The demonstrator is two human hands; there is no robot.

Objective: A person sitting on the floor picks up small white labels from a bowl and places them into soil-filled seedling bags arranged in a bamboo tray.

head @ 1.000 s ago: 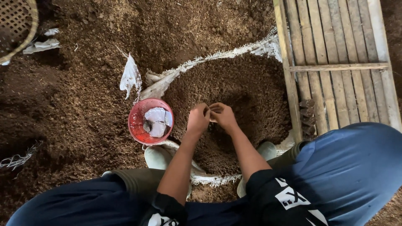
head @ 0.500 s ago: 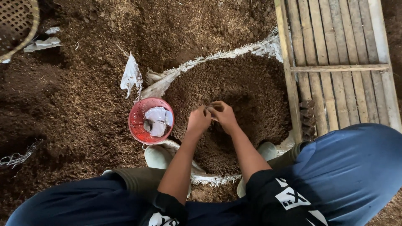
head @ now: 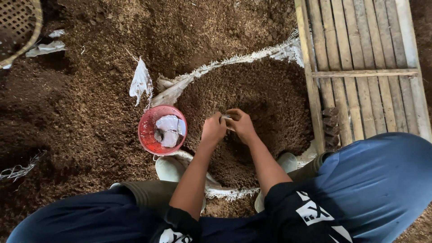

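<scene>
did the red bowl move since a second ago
No. The red bowl sits in the same spot, just left of the woven sack's rim and beside the left hand, as before.

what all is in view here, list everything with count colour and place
sack: one, white woven, open, centre, full of brown crumbly soil
small pale thing: one, between both hands over the sack; too small to tell what
bowl: one, red, left of the sack, holds pale pieces
scrap: one, white, above the bowl
basket: one, woven tan, top left corner
slat platform: one, bamboo-coloured, top right
ground: brown loose soil, all around
boots: two, pale, near the sack's lower edge
left hand, right hand: together on the pale thing
</scene>
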